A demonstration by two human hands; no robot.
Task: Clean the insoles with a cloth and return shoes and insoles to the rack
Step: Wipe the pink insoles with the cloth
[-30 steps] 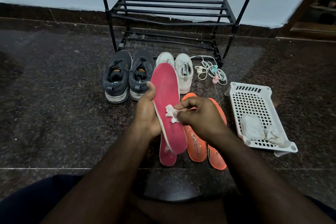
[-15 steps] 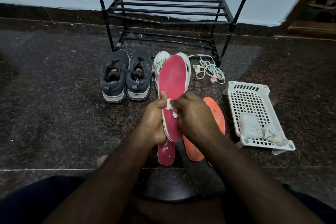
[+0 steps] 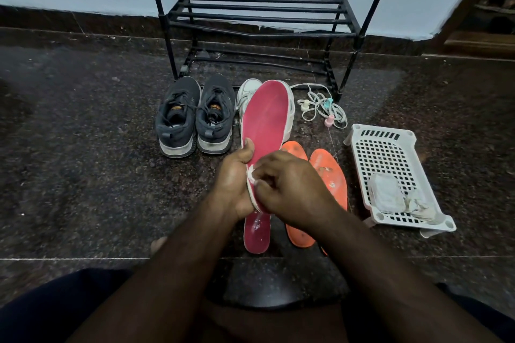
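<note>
My left hand (image 3: 237, 175) grips a pink insole (image 3: 267, 125) by its left edge and holds it upright, toe pointing away. My right hand (image 3: 289, 189) pinches a small white cloth (image 3: 252, 177) against the insole's lower left edge; most of the cloth is hidden under my fingers. A second pink insole (image 3: 257, 234) lies on the floor below my hands. Two orange insoles (image 3: 330, 172) lie to its right, partly covered by my right hand. Dark grey sneakers (image 3: 195, 117) and white sneakers (image 3: 246, 92) stand before the black shoe rack (image 3: 259, 8).
A white perforated plastic basket (image 3: 390, 153) sits on the floor at the right with crumpled wipes in it. White laces with pastel toggles (image 3: 323, 108) lie by the rack's right leg. The floor is dark speckled stone; a wooden doorway is at far right.
The insole has risen and tilted more upright. My right hand with the cloth has slid down toward the insole's lower left edge, close against my left hand.
</note>
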